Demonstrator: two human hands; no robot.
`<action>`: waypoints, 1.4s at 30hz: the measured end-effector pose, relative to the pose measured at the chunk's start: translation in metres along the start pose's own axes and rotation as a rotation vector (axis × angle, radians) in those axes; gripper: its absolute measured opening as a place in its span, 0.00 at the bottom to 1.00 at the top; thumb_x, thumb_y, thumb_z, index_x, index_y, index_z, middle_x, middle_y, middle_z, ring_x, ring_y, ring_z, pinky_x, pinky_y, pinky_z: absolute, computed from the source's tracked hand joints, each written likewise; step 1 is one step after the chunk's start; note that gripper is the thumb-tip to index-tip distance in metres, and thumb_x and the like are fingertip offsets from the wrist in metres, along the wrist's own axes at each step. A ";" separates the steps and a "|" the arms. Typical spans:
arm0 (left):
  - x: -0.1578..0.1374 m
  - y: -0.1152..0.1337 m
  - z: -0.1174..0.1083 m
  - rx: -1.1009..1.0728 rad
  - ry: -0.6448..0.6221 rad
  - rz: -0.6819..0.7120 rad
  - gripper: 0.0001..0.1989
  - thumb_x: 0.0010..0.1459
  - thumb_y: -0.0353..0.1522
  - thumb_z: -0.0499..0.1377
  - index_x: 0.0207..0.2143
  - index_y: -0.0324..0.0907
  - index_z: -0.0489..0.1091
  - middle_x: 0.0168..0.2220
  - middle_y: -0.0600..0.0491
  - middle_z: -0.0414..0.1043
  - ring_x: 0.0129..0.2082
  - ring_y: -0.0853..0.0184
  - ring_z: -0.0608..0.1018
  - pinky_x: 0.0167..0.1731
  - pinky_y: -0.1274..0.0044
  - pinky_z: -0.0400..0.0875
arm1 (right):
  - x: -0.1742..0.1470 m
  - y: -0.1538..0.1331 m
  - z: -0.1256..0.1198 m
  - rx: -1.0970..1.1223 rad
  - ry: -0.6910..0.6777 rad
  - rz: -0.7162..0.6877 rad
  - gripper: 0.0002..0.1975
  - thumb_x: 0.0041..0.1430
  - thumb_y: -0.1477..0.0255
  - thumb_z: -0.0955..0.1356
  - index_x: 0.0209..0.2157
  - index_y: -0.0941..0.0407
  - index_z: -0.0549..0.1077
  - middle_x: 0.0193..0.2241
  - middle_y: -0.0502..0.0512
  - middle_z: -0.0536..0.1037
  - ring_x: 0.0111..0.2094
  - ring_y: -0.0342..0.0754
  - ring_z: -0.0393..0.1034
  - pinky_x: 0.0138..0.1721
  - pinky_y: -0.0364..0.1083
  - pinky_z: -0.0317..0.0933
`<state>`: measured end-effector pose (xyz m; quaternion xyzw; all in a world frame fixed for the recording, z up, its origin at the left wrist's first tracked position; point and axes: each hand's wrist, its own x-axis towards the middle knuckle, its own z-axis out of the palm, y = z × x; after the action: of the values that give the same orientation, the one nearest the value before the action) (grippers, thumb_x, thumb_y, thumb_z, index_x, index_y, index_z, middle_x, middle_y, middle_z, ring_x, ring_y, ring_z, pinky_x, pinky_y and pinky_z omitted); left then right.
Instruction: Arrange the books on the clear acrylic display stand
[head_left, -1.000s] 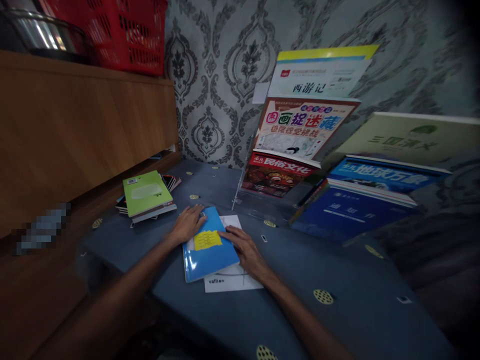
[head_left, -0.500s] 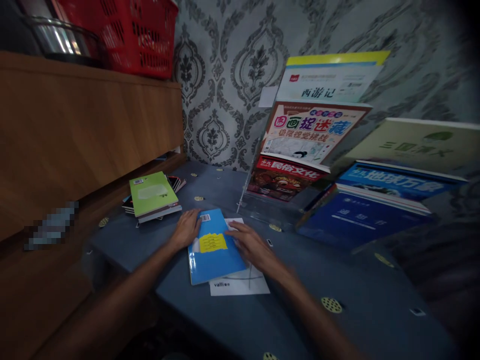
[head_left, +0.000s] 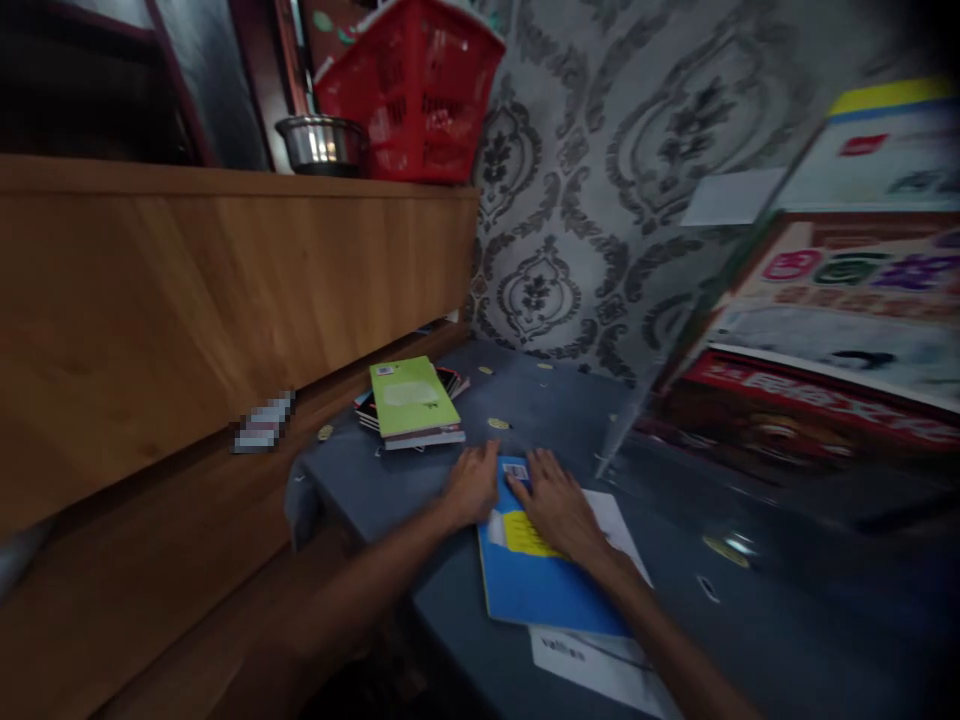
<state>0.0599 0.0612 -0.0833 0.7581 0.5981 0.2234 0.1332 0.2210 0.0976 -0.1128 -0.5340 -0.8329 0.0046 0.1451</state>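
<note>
A blue book with a yellow patch and a barcode on its cover lies over a white printed sheet on the dark grey cloth-covered table. My left hand is at the book's upper left edge, its fingers curled against that edge. Across the upper cover lies my right hand, flat with its fingers stretched out, partly hiding the yellow patch. Beyond my left hand, a lime-green book tops a small stack of books.
An upright clear rack at the right holds several books, among them a red one. A wooden cabinet runs along the left, with a red plastic basket and a metal pot on top. Patterned wallpaper covers the back wall.
The view has swung left, so everything sits further right in it. My right hand has moved from the book's right edge onto its upper cover. My left hand's fingers are more curled.
</note>
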 end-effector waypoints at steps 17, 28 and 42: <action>-0.006 0.006 -0.010 0.101 -0.052 -0.003 0.27 0.62 0.29 0.49 0.62 0.28 0.57 0.64 0.33 0.62 0.67 0.55 0.62 0.66 0.62 0.53 | -0.076 0.032 0.029 -0.005 0.136 -0.079 0.32 0.65 0.57 0.50 0.58 0.59 0.70 0.63 0.68 0.65 0.67 0.61 0.55 0.60 0.65 0.56; -0.002 0.002 0.005 0.134 -0.018 -0.017 0.23 0.67 0.27 0.43 0.62 0.31 0.58 0.65 0.37 0.62 0.68 0.58 0.60 0.66 0.61 0.52 | -0.135 -0.016 -0.026 -0.103 0.051 -0.125 0.31 0.71 0.58 0.51 0.66 0.61 0.58 0.66 0.64 0.60 0.69 0.57 0.50 0.66 0.65 0.45; -0.001 -0.001 0.005 0.150 0.058 0.027 0.21 0.66 0.27 0.46 0.59 0.35 0.63 0.59 0.39 0.69 0.60 0.57 0.71 0.61 0.64 0.62 | -0.145 -0.069 -0.061 0.151 -0.171 -0.500 0.19 0.70 0.66 0.62 0.60 0.43 0.67 0.65 0.51 0.64 0.69 0.55 0.50 0.66 0.69 0.45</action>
<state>0.0611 0.0603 -0.0881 0.7671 0.6065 0.2016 0.0557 0.2309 -0.0704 -0.0772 -0.2974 -0.9453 0.0759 0.1102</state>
